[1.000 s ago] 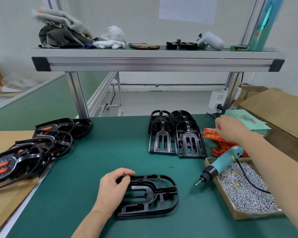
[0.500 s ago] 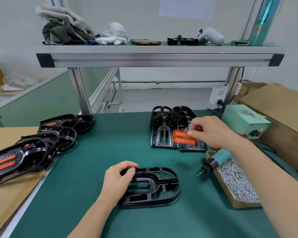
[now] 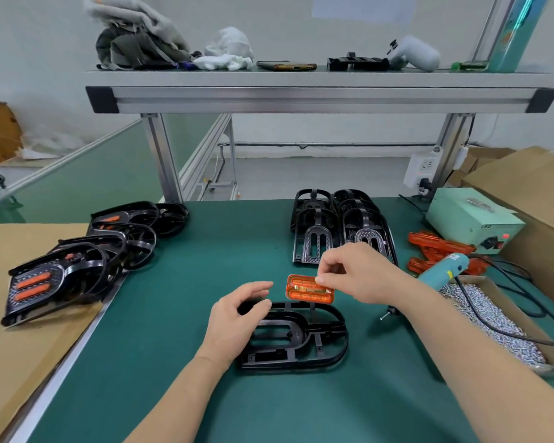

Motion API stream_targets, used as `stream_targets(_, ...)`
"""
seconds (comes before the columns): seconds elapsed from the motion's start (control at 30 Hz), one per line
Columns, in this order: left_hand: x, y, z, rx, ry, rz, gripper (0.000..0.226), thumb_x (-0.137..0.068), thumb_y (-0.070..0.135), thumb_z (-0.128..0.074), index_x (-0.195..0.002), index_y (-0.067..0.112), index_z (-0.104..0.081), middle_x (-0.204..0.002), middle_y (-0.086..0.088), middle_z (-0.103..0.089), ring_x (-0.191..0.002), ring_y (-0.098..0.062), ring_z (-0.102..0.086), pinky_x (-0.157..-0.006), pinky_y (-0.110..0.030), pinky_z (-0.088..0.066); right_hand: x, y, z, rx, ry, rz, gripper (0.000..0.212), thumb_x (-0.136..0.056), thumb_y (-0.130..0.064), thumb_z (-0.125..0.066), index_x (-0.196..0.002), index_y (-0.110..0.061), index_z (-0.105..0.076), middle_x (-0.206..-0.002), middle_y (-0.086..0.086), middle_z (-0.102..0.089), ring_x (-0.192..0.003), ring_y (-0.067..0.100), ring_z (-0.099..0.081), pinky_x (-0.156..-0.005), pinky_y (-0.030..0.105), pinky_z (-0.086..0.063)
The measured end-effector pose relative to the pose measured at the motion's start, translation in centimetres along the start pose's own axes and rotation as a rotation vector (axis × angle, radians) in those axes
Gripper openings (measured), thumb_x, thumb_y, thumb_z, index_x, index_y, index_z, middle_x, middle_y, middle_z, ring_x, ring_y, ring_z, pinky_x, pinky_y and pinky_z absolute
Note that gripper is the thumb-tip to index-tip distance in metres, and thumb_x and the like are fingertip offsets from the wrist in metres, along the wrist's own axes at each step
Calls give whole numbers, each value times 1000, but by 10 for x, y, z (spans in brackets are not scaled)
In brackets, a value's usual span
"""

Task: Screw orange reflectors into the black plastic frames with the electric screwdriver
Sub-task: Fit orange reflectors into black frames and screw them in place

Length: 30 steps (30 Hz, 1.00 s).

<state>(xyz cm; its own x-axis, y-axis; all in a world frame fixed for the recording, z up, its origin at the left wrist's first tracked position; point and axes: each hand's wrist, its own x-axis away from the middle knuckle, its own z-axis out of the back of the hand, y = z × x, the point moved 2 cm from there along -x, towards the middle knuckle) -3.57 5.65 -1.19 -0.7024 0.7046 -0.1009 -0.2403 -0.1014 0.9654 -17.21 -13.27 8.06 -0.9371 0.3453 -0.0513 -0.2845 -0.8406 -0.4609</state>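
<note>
A black plastic frame (image 3: 304, 342) lies flat on the green mat in front of me. My left hand (image 3: 234, 321) rests on its left end, thumb and fingers around the rim. My right hand (image 3: 359, 273) pinches an orange reflector (image 3: 310, 290) by its upper right edge and holds it just above the frame's far side. The teal electric screwdriver (image 3: 442, 273) lies behind my right forearm, its bit tip poking out over the mat.
Bare black frames (image 3: 339, 225) are stacked at the back. Frames with orange reflectors fitted (image 3: 61, 273) pile up at the left on cardboard. Loose orange reflectors (image 3: 435, 247), a cardboard tray of screws (image 3: 493, 321), a green power box (image 3: 470, 219) and cables fill the right.
My right hand has carried the orange reflector from the pile at the right, over the stacked frames, down to the frame under my left hand. My left fingers have loosened on the rim.
</note>
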Motion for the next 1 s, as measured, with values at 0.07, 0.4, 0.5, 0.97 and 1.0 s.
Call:
stream_targets(0.07,1,1,0,-30,-30,-12,39,-78,34,-65,-116,40,-71,-114,13,-72,-117,-1,-60,-107,-34,-45,0,-3,-5,-1,-11,-2,15,-91,-27,-69,-79,-21,-71,-74,-6,-69,-68,11,-62,-69,34,-53)
stream_targets(0.4,0,1,1,-30,44,-13,25,-72,43,-61,-78,23,-75,-115,10,-67,-120,-9,-56,-110,-43,-39,-3,-16,-26,-39,37,-70,14,-89,-27,-70,-77,-20,-70,-72,-11,-65,-69,7,-57,-70,27,-46)
stream_targets(0.5,-2,1,3,-46,55,18,32,-71,46,-63,-76,17,-75,-121,11,-64,-124,-10,-52,-111,-41,-37,-1,-22,-36,-115,158,-186,14,-89,-25,-67,-77,-20,-68,-73,-9,-65,-71,11,-58,-68,28,-45)
stream_targets(0.97,-5,41,13,-421,-50,-4,17,-91,20,-67,-88,31,-80,-77,10,-74,-81,-13,-66,-75,-21,-47,30,-45,-70,-446,247,-295,19,-92,-26,-65,-74,-20,-64,-64,-9,-73,-62,7,-70,-73,31,-57)
stream_targets(1.0,-6,41,16,-499,-95,-3,18,-92,19,-66,-92,30,-80,-80,10,-74,-84,-13,-65,-77,-22,-47,35,-41,-66,-408,283,-292,17,-90,-26,-65,-74,-21,-65,-65,-10,-72,-65,8,-70,-76,32,-56)
